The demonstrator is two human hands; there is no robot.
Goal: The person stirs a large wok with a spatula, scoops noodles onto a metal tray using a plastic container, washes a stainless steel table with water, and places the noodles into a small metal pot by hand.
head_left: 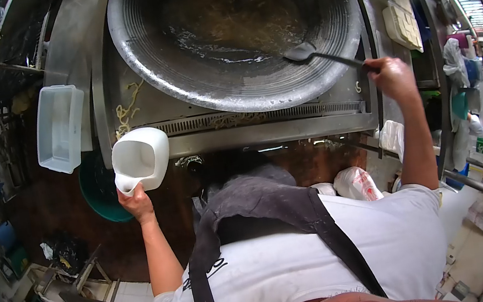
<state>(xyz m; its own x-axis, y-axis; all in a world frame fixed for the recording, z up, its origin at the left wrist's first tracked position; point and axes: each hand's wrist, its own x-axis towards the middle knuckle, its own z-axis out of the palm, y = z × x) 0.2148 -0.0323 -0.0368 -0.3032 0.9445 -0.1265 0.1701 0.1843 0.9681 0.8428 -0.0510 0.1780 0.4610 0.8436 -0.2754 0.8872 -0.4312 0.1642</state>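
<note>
My left hand (137,203) is closed around the narrow end of a white plastic scoop (157,155), whose wide hollow shows no contents. It is held in front of the metal stove edge, to the left of a large wok (143,65). My right hand (392,75) grips the dark handle of a long-handled wok spatula (300,52). The spatula's grey head is inside the wok's near right side, at the edge of the liquid. Brownish liquid (239,18) with pale strands in it lies in the wok.
Loose noodles (127,113) lie on the stove top, left of the wok. A clear plastic tub (61,129) stands further left, above a green basin (103,195). White plastic bags (357,184) are low on the right. A cream-coloured container (402,24) sits at upper right.
</note>
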